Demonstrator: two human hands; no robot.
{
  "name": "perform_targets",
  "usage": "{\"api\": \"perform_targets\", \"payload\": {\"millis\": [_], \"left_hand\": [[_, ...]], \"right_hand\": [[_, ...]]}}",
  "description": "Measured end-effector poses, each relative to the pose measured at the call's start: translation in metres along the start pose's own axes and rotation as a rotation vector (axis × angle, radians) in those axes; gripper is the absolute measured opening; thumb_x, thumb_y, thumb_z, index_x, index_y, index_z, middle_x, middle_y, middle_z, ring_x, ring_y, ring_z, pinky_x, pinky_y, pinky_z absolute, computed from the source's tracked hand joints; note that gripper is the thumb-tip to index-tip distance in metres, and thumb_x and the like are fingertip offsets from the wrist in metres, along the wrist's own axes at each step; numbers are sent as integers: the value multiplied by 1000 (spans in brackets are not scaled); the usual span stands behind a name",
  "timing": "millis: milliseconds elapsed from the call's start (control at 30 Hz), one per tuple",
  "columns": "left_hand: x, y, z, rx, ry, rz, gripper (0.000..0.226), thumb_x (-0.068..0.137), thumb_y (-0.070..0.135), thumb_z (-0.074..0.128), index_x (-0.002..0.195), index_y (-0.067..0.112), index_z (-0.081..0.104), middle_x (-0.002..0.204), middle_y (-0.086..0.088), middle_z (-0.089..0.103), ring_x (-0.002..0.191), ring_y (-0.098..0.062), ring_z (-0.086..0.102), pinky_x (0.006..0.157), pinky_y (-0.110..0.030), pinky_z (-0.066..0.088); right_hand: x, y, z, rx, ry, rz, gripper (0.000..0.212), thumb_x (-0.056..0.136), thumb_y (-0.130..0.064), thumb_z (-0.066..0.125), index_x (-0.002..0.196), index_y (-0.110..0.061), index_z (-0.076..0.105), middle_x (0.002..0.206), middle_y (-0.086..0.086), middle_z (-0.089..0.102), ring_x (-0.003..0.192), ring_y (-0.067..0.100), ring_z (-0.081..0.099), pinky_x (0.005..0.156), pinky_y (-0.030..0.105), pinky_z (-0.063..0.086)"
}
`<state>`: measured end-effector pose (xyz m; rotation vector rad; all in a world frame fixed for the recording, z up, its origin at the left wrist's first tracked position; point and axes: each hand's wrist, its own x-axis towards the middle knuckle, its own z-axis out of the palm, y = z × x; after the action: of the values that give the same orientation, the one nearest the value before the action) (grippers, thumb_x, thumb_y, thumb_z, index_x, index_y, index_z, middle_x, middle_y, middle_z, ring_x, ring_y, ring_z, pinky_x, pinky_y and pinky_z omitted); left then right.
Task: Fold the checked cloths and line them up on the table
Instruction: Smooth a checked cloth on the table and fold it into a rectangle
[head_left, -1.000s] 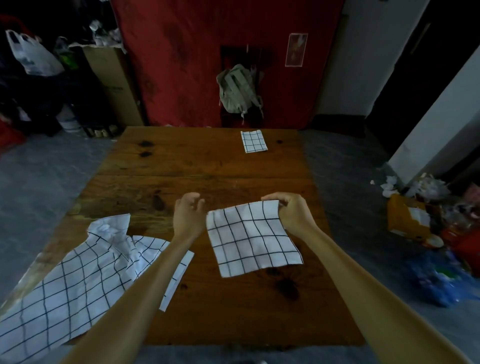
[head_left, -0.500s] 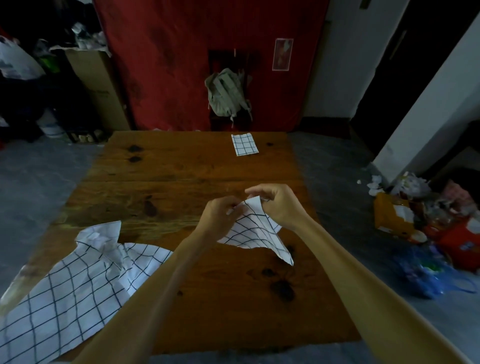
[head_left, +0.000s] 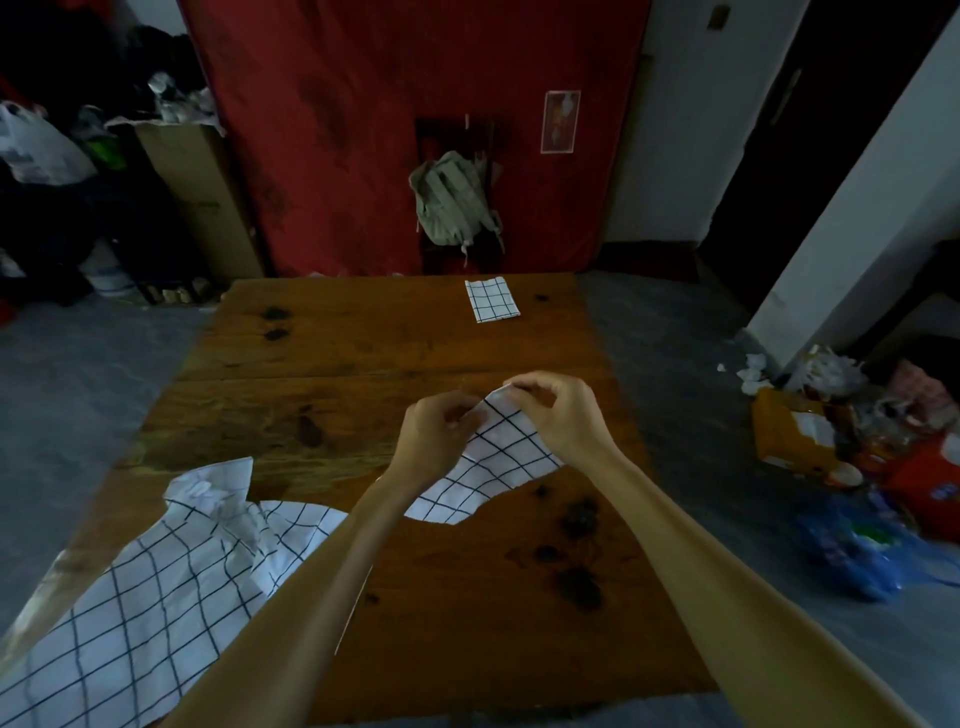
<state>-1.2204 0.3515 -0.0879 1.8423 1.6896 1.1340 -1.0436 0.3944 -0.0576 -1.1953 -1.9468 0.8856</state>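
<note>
One folded cloth (head_left: 491, 300) done at far counter (head_left: 363, 353) edge. Both hands, left (head_left: 439, 434) & right (head_left: 563, 415), pinch 2nd checked cloth (head_left: 488, 467) mid-fold above counter centre. Unfolded pile (head_left: 156, 582) near-left still to do.

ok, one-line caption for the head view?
Both hands, left hand and right hand, pinch a checked cloth mid-fold above the wooden table.

A grey backpack (head_left: 453, 200) hangs against the red wall (head_left: 363, 104) beyond the table.
</note>
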Motion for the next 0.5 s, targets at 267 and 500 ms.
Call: {"api": "perform_targets", "payload": {"millis": [267, 500], "left_hand": [[18, 16, -19, 12, 49, 155, 13, 90, 15, 63, 100, 12, 70, 92, 4, 70, 78, 8, 61, 70, -7, 48], [14, -1, -35, -181, 148, -84, 9, 95, 20, 54, 96, 20, 63, 68, -3, 60, 45, -4, 42, 42, -15, 31]], "right_hand": [[6, -15, 1, 53, 21, -73, 17, 89, -28, 67, 105, -20, 70, 98, -15, 68, 91, -5, 61, 80, 10, 49], [-5, 17, -12, -45, 95, 28, 17, 90, -19, 67, 107, -20, 69, 96, -17, 65, 89, -8, 60, 78, 9, 51]]}}
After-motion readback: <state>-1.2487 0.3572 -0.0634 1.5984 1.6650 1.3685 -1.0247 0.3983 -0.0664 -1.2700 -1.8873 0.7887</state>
